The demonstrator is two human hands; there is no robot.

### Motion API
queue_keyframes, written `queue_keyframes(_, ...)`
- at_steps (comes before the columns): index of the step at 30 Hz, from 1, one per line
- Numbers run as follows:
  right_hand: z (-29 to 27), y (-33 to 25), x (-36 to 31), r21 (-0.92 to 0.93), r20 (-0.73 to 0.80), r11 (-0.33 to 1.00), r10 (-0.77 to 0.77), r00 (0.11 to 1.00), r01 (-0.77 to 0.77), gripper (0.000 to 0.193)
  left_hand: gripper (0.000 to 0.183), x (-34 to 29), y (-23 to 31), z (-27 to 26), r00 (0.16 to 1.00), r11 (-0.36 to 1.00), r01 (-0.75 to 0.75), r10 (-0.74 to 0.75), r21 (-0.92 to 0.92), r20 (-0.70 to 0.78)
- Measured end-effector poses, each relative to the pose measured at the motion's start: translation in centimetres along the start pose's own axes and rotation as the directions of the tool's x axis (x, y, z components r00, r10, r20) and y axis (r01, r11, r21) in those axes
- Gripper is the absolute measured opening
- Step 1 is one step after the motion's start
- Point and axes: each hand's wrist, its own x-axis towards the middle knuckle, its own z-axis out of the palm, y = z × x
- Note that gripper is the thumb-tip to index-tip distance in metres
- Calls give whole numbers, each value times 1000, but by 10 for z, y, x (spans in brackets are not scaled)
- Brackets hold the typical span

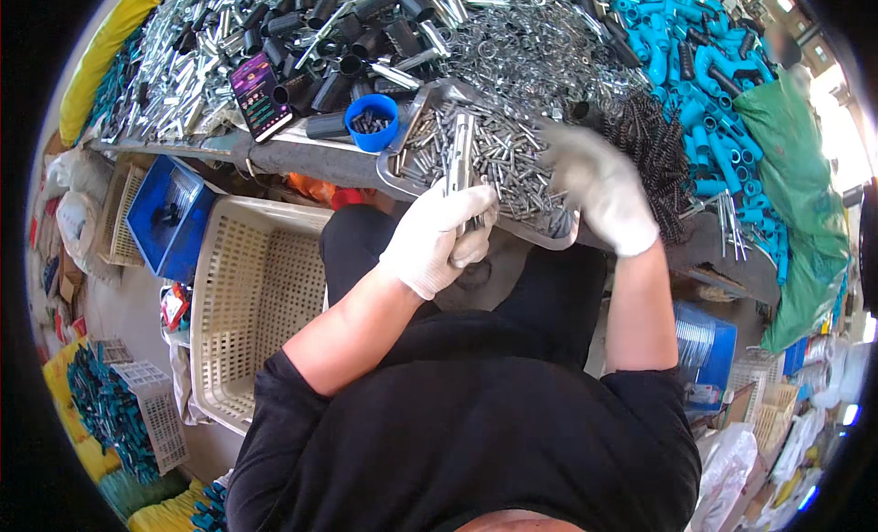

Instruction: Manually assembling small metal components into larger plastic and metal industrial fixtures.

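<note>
Cloth shirt [466, 431]; gloved hands [608, 189], left [425, 239] clasping shiny metal tube [461, 153].

The person wears a plain black shirt [503, 422], its short sleeves [282, 390] ending near the elbows, and black trousers [359, 244]. A white glove [412, 249] covers the left hand [441, 228], its cuff [421, 280] at the wrist; a matching white glove [620, 210] covers the right hand [596, 183], partly blurred.
</note>
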Motion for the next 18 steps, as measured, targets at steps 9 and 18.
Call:
queue_keyframes(9, -10, -12, -50, 394, -63, 900, 227, 972, -185, 24, 41, -15, -16, 4, 1000, 935, -15, 13, 355, 9)
queue_keyframes(18, -28, 3, -56, 386, 30, 883, 278, 960, -268, 23, 41, -35, -33, 21, 966, 866, 141, -226, 480, 124)
